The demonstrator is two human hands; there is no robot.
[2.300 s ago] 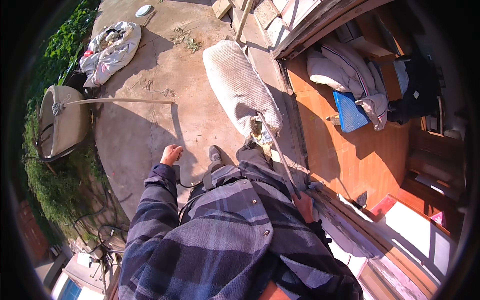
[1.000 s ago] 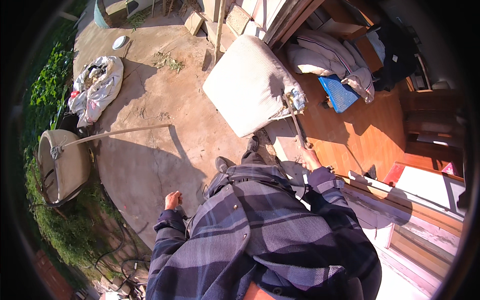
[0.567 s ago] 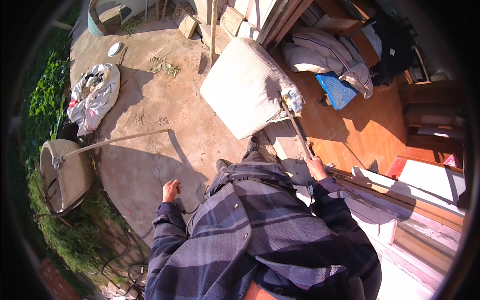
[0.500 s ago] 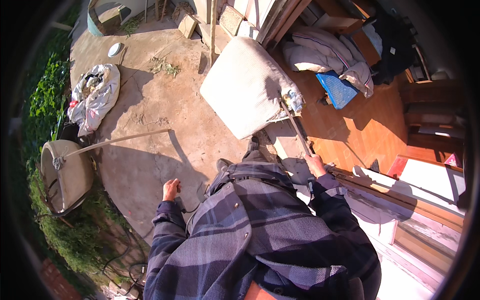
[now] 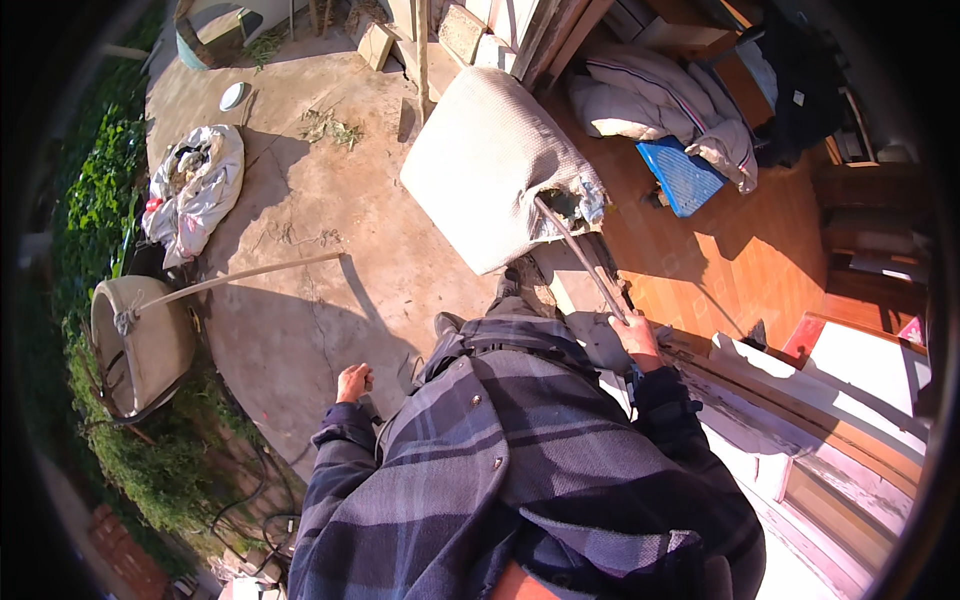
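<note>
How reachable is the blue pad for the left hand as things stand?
Probably no: the pale sack and the stick appear to lie between the left hand and the blue pad.

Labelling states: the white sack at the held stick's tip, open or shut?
Open: the white sack gapes beside the tip of the stick, showing dark and pale material inside.

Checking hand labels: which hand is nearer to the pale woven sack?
Right. The right hand is below the ragged end of the pale woven sack in the picture, gripping a stick that reaches it. The left hand is farther off, below and left of the sack.
</note>
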